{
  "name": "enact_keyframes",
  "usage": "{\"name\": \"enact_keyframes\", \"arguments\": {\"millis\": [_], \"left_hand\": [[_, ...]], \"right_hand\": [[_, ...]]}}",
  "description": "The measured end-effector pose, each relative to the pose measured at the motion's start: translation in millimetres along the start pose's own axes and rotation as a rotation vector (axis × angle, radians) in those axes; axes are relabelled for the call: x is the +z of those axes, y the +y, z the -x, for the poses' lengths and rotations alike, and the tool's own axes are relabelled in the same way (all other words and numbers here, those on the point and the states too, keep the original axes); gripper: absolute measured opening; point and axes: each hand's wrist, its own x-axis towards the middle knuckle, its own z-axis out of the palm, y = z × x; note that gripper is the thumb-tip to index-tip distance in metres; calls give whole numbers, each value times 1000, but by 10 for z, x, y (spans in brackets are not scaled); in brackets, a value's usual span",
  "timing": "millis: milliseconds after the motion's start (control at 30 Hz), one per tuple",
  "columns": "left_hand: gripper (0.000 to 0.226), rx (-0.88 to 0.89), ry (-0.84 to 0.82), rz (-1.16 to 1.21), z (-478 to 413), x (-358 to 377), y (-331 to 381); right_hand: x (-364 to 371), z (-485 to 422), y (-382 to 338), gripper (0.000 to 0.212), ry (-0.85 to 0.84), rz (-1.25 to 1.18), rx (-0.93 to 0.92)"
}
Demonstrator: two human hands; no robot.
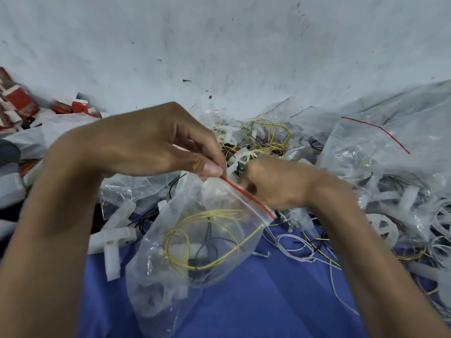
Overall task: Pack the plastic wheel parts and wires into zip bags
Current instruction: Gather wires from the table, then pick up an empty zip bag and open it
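Left hand: the left hand (156, 142) is pinching the upper end of the red zip strip (246, 195) between thumb and fingertips, at 11 o'clock from the picture's middle.
Right hand: the right hand (275, 184) is blurring at 2 o'clock, its fingers curling at the bag's mouth just behind the strip; whether they are gripping anything cannot be told.
Hands counted: two are showing, both bare.
Zip bag: one zip bag (214, 206) is hanging at the centre between the forearms, sagging toward 7 o'clock over the blue cloth (256, 301).
Bag's look: clear, crinkled plastic is showing its load, with the mouth gaping under the slanting strip.
Inside: looped yellow wires (214, 264), thin black wires (207, 245) and pale wheel parts (156, 298) are lying together; the strands are tangling too much to count.
Pile: more white wheel pieces and yellow wire are heaping at 12 o'clock (256, 140).
Loose pieces: two white T-shaped parts (112, 240) are lying at 9 o'clock.
Other bags: big clear bags (378, 147) are slumping at 2 o'clock.
Writing: red boxes (22, 101) are lying at 10 o'clock, their print too blurred to read.
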Motion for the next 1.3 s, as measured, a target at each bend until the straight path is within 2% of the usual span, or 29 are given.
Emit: {"name": "enact_keyframes", "arguments": {"millis": [67, 133, 167, 200, 233, 333, 400, 433, 500, 567, 633, 667, 767, 833, 967, 1067, 1133, 1233, 1300], "left_hand": [[3, -10, -6, -16, -16, 19, 11], [7, -11, -20, -39, -49, 51, 30], [9, -7, -32, -50, -69, 70, 40], [11, -1, -44, -60, -89, 88, 43], [13, 2, -54, -66, -105, 100, 44], [11, -9, -45, -61, -116, 94, 17], [11, -30, -28, -63, -92, 72, -15], [12, -43, -19, -65, -74, 55, -31], [16, -85, 14, -76, -36, 15, -64], [23, -126, 44, -100, -10, -18, -89], [23, -159, 52, -136, 0, -26, -102], [22, -171, 48, -154, -4, -22, -100], [19, -167, 22, -177, -45, 5, -92], [20, -162, 5, -191, -70, 21, -107], [19, -142, 42, -226, -87, 35, -201], [21, -119, 72, -233, -80, 41, -258], [22, -122, 66, -227, -79, 39, -264], [23, -156, 40, -214, -81, 9, -234], [25, -168, 31, -205, -74, 0, -209]], "right_hand": [[22, -43, -48, 32, 54, -46, -38], [26, -66, -86, 29, 141, -211, -80], [51, -87, -89, 19, 161, -259, -94], [106, -113, -89, 16, 153, -267, -84], [181, -132, -62, 22, 121, -267, -61], [374, -127, 65, 11, 61, -209, -76], [297, -136, 69, 20, -28, -252, -32], [217, -129, 39, 18, -58, -208, -59], [11, -67, 44, 10, 52, -258, -60], [-160, 73, 136, 10, 262, -465, -8], [-260, 222, 302, 12, 365, -492, 46], [-272, 273, 391, 13, 333, -451, 100], [-145, 271, 667, 8, -46, -392, 340], [26, 204, 799, 18, -280, -368, 484], [348, 5, 911, 45, -582, -183, 575], [519, -78, 945, 30, -629, -65, 596], [518, -79, 922, 25, -596, -83, 570], [305, 18, 830, 11, -472, -189, 468], [113, 115, 746, 17, -288, -296, 375]]}}
